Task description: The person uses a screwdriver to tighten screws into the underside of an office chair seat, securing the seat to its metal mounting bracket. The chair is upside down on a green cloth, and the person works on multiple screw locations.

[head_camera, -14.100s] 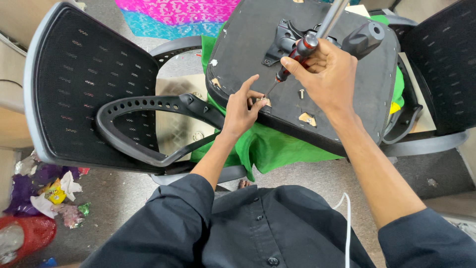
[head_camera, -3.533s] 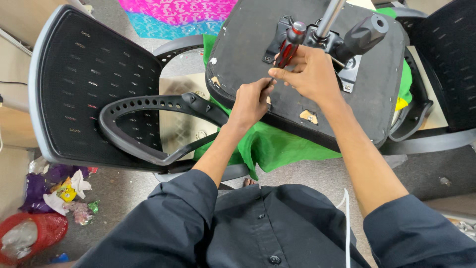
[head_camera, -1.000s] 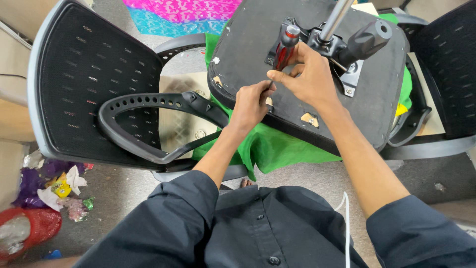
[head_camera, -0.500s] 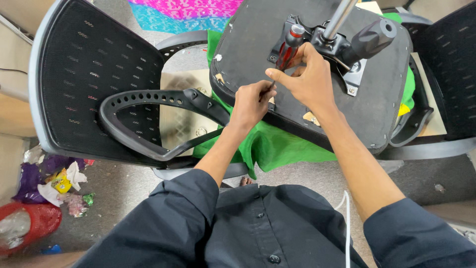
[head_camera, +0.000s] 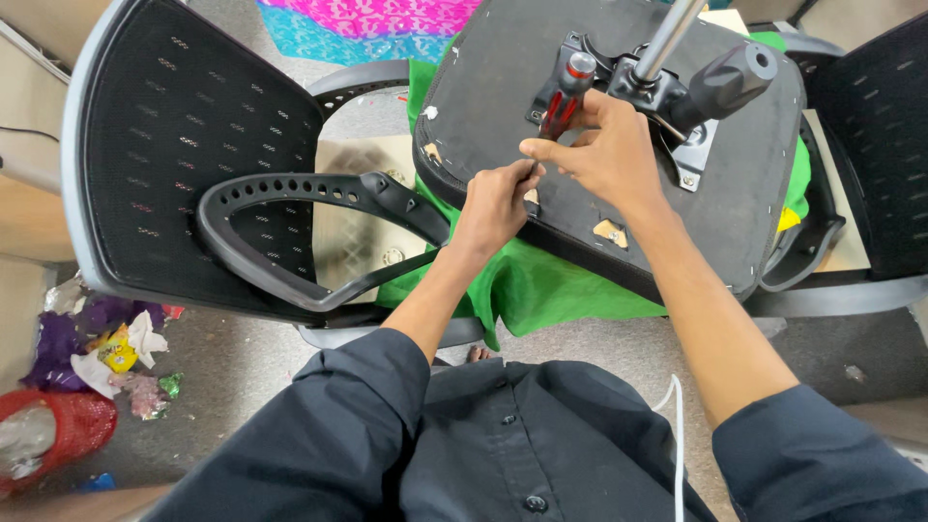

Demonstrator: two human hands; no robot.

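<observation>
The right hand (head_camera: 619,155) is closed around a screwdriver with a red and black handle (head_camera: 563,97), fingers wrapped over the lower part of the handle so that the upper end with its grey cap stands clear above the knuckles; the shaft and tip are hidden under the hand. The left hand (head_camera: 495,201) sits just beside it, fingers pinched together at a spot on the underside of the seat, thumb and forefinger nearly meeting the right forefinger; whether anything small lies in that pinch cannot be told. Both hands work on the black upturned underside of an office chair seat (head_camera: 503,68), which lies tilted with its near edge toward the person. Just beyond the right hand, a black metal mechanism plate (head_camera: 696,145) is fixed to the seat, with a silvery gas-lift column (head_camera: 667,34) rising from it and a black cylindrical knob on a lever (head_camera: 725,82) pointing to the right. Two pale torn patches show on the seat near the hands. Under the seat hangs a bright green cloth (head_camera: 541,285). To the left stands a black mesh chair backrest in a grey frame (head_camera: 174,126), with a black curved plastic armrest loop (head_camera: 290,203) lying across it. A red mesh bag and scraps of coloured litter (head_camera: 87,367) lie on the floor at lower left.
</observation>
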